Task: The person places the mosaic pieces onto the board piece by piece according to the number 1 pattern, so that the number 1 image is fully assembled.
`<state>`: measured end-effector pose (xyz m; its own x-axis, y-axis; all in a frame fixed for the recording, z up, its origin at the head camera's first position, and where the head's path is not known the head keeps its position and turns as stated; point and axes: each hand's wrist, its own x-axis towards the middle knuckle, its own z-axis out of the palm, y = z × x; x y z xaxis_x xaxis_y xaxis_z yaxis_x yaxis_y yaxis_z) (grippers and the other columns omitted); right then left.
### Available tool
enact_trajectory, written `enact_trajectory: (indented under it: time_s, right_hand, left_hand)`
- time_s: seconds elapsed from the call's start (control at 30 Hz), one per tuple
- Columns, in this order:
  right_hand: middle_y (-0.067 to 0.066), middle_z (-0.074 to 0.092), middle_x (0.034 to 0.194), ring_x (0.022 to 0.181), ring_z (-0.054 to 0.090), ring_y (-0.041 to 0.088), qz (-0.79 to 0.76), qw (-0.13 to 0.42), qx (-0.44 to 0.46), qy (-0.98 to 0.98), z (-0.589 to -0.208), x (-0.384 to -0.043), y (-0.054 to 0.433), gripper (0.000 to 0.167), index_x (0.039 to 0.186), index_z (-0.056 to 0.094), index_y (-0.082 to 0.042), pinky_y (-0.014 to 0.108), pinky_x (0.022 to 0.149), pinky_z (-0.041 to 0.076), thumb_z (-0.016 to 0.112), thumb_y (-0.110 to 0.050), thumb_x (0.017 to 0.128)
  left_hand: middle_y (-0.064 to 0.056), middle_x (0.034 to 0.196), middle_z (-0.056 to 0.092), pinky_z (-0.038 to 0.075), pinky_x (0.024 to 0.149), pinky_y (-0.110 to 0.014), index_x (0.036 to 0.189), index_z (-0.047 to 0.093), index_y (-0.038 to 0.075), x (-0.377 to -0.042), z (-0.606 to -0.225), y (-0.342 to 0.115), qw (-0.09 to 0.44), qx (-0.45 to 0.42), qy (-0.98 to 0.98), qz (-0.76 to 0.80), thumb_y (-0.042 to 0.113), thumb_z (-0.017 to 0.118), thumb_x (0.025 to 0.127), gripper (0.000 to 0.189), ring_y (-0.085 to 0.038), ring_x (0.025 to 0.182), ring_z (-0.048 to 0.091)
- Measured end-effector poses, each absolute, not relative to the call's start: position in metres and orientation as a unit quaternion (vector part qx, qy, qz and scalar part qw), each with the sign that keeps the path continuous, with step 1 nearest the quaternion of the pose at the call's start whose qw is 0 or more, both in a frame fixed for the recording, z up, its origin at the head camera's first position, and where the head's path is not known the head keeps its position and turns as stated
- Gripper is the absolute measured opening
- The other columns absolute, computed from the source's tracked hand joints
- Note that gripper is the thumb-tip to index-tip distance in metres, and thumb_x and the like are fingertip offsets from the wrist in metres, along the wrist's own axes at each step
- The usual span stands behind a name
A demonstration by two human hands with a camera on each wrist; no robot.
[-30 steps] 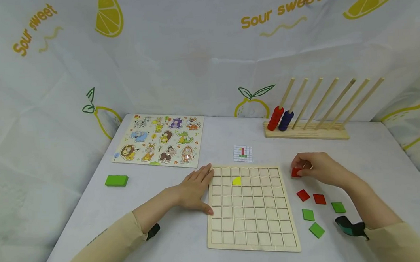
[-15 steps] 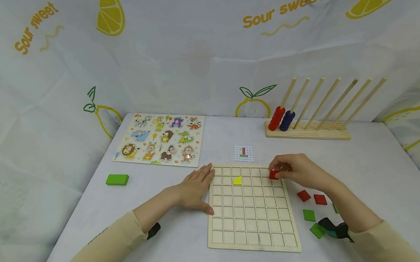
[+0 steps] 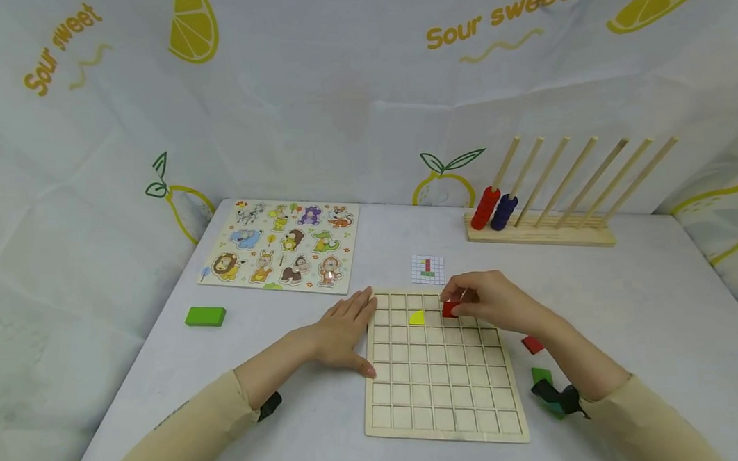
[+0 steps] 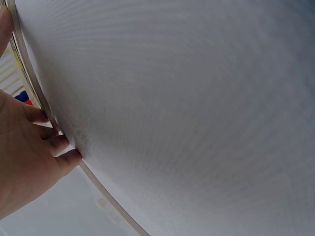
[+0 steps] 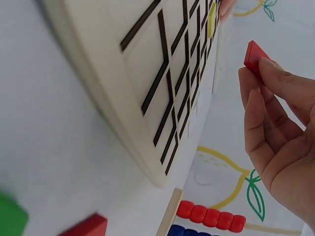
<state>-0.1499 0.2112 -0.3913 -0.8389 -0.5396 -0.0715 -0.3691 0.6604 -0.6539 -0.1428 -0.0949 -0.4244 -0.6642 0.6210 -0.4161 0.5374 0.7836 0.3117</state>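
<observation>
A wooden grid board (image 3: pixel 439 373) lies on the table, with a yellow quarter-round tile (image 3: pixel 417 318) in one of its upper cells. My left hand (image 3: pixel 340 335) rests against the board's left edge, its fingers straight and spread. Between thumb and fingertips, my right hand (image 3: pixel 494 299) pinches a red square tile (image 3: pixel 450 310) over the upper part of the board, right of the yellow tile. In the right wrist view the pinched tile is held tilted, apart from the board. Behind the board lies a small pattern card (image 3: pixel 428 270) with a coloured figure.
A red tile (image 3: pixel 533 344) and green tiles (image 3: pixel 541 375) lie right of the board, partly hidden by the right arm. An animal puzzle (image 3: pixel 282 247) is at the back left, with a green block (image 3: pixel 205 316) in front. A peg abacus (image 3: pixel 539 230) stands at the back right.
My right hand has carried the red tile leftward from beside the board to over its upper cells. The left hand has stayed at the board's edge.
</observation>
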Motion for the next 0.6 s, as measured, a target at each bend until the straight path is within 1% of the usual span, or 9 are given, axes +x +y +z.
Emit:
enact_trajectory:
  time_s: [0.23,0.37,0.5,0.6]
  right_hand:
    - [-0.003,0.072,0.090,0.073,0.061,0.006,-0.327,0.123,-0.256,0.901,-0.394,-0.154,0.199,0.016,0.100,0.071,-0.014,0.020,0.067,0.051,0.073,-0.005,0.086]
    - [-0.001,0.072,0.091,0.071,0.061,0.007,-0.331,0.136,-0.249,0.900,-0.400,-0.157,0.194,0.016,0.098,0.072,-0.013,0.020,0.067,0.051,0.073,-0.004,0.085]
    - [0.000,0.071,0.088,0.071,0.060,0.008,-0.333,0.147,-0.245,0.899,-0.406,-0.161,0.190,0.016,0.095,0.072,-0.013,0.020,0.065,0.050,0.074,-0.003,0.084]
    - [0.000,0.070,0.086,0.074,0.058,0.008,-0.329,0.153,-0.238,0.901,-0.410,-0.163,0.187,0.016,0.094,0.072,-0.015,0.020,0.066,0.049,0.073,-0.002,0.084]
  left_hand:
    - [-0.012,0.169,-0.010,0.008,0.128,-0.051,0.159,0.004,0.005,-0.143,-0.424,-0.094,0.259,0.321,0.907,0.083,0.065,0.072,0.076,0.123,-0.030,0.158,-0.004]
    - [-0.012,0.169,-0.010,0.008,0.128,-0.050,0.159,0.004,0.006,-0.143,-0.424,-0.095,0.261,0.319,0.908,0.081,0.066,0.071,0.076,0.123,-0.029,0.158,-0.005]
    - [-0.011,0.169,-0.010,0.008,0.128,-0.050,0.160,0.004,0.006,-0.143,-0.424,-0.095,0.262,0.316,0.908,0.080,0.066,0.072,0.076,0.123,-0.029,0.158,-0.005]
    - [-0.011,0.169,-0.010,0.008,0.128,-0.050,0.160,0.004,0.006,-0.143,-0.424,-0.094,0.263,0.314,0.909,0.081,0.065,0.072,0.076,0.123,-0.029,0.158,-0.005]
